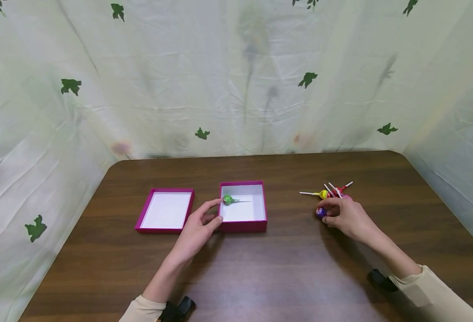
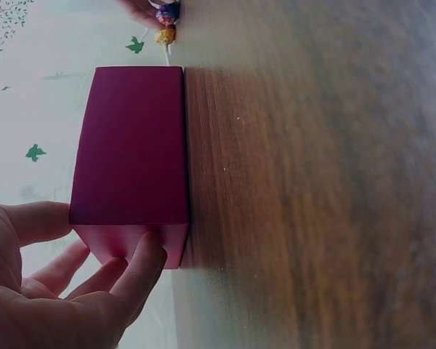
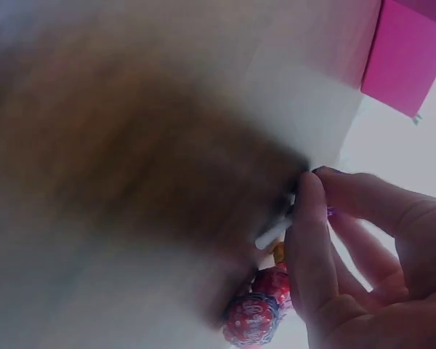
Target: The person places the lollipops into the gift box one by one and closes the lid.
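Observation:
A magenta box (image 1: 243, 227) with a white inside stands on the table and holds a green-wrapped lollipop (image 1: 228, 200). Against the box's left side rests my left hand (image 1: 199, 228); in the left wrist view its fingertips (image 2: 151, 243) touch the side wall and upper edge. To the right, my right hand (image 1: 349, 218) pinches a purple-wrapped lollipop (image 1: 321, 213) between thumb and fingers, low over the table. Just beyond that hand lie a yellow lollipop (image 1: 323, 194) and red lollipops (image 3: 251, 320), partly hidden by the hand.
The box's magenta lid (image 1: 168, 210) lies white side up, left of the box. The brown wooden table (image 1: 276, 273) has a pale leaf-patterned curtain (image 1: 228, 89) behind it and at both sides.

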`<state>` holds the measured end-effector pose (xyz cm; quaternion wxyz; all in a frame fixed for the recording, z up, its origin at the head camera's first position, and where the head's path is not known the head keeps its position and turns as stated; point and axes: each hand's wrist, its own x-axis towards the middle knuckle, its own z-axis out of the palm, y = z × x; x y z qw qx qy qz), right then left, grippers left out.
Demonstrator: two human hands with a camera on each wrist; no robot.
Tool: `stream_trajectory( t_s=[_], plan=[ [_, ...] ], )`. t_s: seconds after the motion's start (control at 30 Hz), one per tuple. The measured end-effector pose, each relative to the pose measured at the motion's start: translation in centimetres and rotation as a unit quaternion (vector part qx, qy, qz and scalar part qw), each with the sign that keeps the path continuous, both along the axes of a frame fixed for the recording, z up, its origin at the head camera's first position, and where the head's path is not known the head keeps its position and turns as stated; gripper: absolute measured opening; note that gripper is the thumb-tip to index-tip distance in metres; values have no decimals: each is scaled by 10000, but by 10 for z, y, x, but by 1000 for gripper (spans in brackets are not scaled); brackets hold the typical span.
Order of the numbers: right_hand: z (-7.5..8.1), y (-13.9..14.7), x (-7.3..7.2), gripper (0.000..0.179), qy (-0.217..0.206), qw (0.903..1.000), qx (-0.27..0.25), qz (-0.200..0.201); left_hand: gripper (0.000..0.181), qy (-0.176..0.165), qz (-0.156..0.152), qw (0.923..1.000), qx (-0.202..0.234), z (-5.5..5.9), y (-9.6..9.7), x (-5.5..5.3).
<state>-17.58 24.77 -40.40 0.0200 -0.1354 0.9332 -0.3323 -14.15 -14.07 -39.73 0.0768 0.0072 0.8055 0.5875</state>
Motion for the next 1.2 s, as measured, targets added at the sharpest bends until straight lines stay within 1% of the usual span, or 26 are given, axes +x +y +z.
stream_trajectory(
  t_s=[0.07,0.2,0.37,0.57,0.73,0.9,1.07,1.2],
  plan=[
    [-1,1,0,27,87,9999,65,45,46,11,8,10000,1,0,0,1],
    [-5,2,-1,25,123,9998,94,132,46,36,23,10000,10,0,2,1],
    [-7,5,-2,25,-29,9995,18,302,46,20,40,10000,46,0,3,2],
    [-4,7,-3,27,-208,9974,-136,672,47,25,54,10000,21,-3,3,2],
    [-2,6,-3,23,-216,9960,-113,863,48,33,51,10000,38,-4,3,2],
    [-3,2,-3,23,19,9965,-132,830,46,57,61,10000,46,-2,2,2],
    [-3,-2,-4,24,378,9953,-335,820,46,95,56,9999,-2,-2,1,0],
    [-2,-6,-4,24,570,9940,-515,781,47,74,63,10000,-18,-2,0,0]
  ],
)
